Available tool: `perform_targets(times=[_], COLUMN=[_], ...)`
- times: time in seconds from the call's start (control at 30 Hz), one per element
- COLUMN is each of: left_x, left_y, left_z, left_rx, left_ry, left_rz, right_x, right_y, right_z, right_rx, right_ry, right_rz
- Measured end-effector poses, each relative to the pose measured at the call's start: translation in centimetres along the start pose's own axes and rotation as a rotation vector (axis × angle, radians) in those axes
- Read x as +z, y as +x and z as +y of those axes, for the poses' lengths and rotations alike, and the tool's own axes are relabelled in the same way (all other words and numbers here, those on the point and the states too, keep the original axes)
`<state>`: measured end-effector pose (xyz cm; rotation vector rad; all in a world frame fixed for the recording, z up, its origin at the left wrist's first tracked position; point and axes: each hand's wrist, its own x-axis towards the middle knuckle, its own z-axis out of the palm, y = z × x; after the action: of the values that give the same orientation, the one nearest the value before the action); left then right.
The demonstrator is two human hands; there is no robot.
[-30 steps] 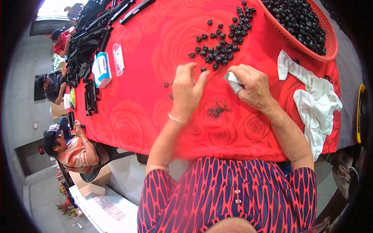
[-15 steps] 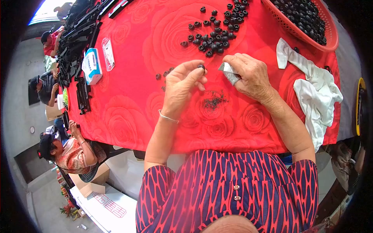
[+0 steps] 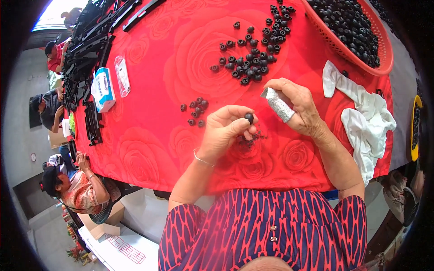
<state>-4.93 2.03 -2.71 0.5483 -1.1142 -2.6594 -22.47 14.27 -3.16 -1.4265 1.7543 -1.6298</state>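
Delicate pinch, firm grip, close to the near edge!

Here's the red-covered worktop [image 3: 147,88], and over the far end of its right edge sits the coral plastic basket [image 3: 384,54], loaded with black pieces [image 3: 343,29]. Crumpled white fabric [image 3: 367,124] lies along that same right edge. Now the hands, in from the near edge: right hand [image 3: 304,108] curled around a foil-wrapped tool [image 3: 280,107], its grey tip poking toward the far left; left hand [image 3: 222,132] nearly closed, thumb and forefinger pinching one black cap [image 3: 249,118], near that tool, not touching it. How do they handle? The tool looks light and stiff, the crinkled foil promising decent purchase; hold the wrapped part, clear of that possibly sharp tip. The cap should be feather-light, firm, hardly fragile, yet round and smooth enough to skid, so pinch it across the sides. Loose caps [image 3: 249,67] cluster farther from the near edge, and down by the left fingers, dark crumbs [image 3: 259,137]!
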Motion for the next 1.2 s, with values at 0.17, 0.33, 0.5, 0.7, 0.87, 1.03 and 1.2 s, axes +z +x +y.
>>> perform_targets(times=[0.17,0.33,0.5,0.7,0.87,1.03,1.2], left_x=[0.2,0.3,1.5,1.2,0.9,1.0,0.9], left_y=[-0.2,-0.3,-0.5,-0.5,-0.7,-0.5,-0.5], left_z=[0.4,0.2,1.0,0.6,0.5,0.7,0.8], left_rx=[0.010,-0.004,-0.060,-0.083,-0.043,-0.074,-0.080], left_ry=[0.020,0.010,0.035,0.073,0.083,0.035,0.028], left_rz=[0.019,0.039,0.071,0.104,0.073,0.051,0.061], right_x=[-0.3,-0.1,0.0,0.0,-0.1,-0.1,0.0], right_y=[0.2,-0.1,0.0,-0.4,-0.2,-0.4,-0.4], right_z=[-1.4,-1.7,-2.1,-1.8,-2.2,-2.0,-2.1], right_rx=[-0.013,0.005,-0.011,-0.029,-0.020,-0.016,0.005], right_ry=[-0.077,-0.081,-0.115,-0.115,-0.108,-0.101,-0.089], right_rz=[-0.101,-0.108,-0.135,-0.130,-0.154,-0.139,-0.160])
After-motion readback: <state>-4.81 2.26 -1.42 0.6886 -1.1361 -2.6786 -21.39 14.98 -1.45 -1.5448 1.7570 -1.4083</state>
